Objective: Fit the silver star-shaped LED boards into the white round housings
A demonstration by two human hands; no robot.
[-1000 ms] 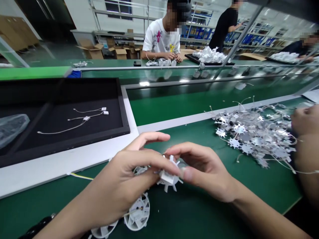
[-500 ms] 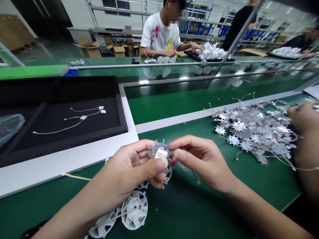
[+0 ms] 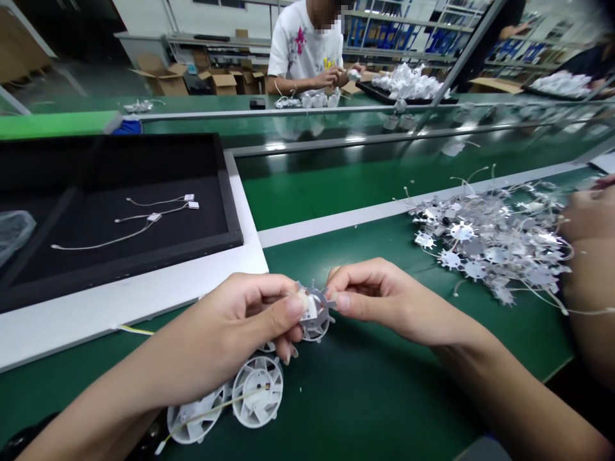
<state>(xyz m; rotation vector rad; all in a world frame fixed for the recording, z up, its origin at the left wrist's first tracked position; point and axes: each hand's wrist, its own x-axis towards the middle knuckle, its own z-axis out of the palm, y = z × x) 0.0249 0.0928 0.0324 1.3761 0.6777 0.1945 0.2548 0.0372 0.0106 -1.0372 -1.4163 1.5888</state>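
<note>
Over the green table, my left hand (image 3: 240,333) pinches a toothed silver metal plate (image 3: 319,302) with a small white labelled block on it, thumb on top. My right hand (image 3: 384,294) has thumb and forefinger closed on a tab at the plate's right edge. Just below the plate, a white round slotted plastic part (image 3: 316,330) shows partly; whether a hand touches it I cannot tell. Nearer me lie a white spoked plastic wheel (image 3: 258,400) with a thin wire across it and a second wheel (image 3: 195,422), partly behind my left forearm.
A heap of toothed metal plates with wires (image 3: 490,246) lies on the right, beside another person's blurred arm (image 3: 593,269). At left, a black tray (image 3: 96,173) holds several small wired blocks and a clear bag. Across the line, a person in a white shirt (image 3: 305,48) handles parts.
The plate has turned in my fingers, with my left thumb now over its white block. My right fingertips have closed on its edge tab. The view has shifted slightly.
</note>
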